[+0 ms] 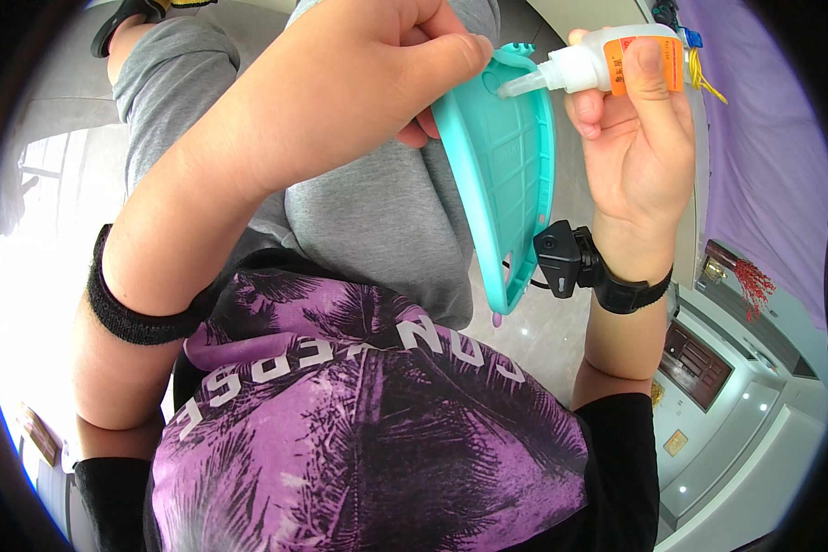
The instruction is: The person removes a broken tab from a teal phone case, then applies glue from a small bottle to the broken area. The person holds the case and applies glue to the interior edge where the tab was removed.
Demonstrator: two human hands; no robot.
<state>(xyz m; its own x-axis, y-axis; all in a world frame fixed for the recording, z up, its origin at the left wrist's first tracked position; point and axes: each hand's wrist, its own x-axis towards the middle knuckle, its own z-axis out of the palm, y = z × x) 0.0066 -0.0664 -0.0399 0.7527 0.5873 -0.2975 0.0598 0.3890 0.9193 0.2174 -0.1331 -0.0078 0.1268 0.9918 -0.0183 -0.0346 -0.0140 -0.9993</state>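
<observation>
My left hand (386, 78) pinches the top of a turquoise plastic panel (501, 175) between thumb and fingers. The panel hangs down in front of me, long and curved, with a raised rim and a grid of ribs on its inner side. In my right hand (635, 152) is a white squeeze glue bottle (607, 60) with an orange label, lying on its side. Its clear nozzle (523, 85) points left at the upper inside of the panel, at or very near the surface. I cannot tell whether any liquid is coming out.
A small black camera (566, 258) is strapped to my right wrist, close to the panel's lower edge. Yellow string (697, 74) shows by the bottle's base. Purple cloth (764, 120) spreads along the right. My grey-trousered legs (368, 230) lie below the panel, over grey floor.
</observation>
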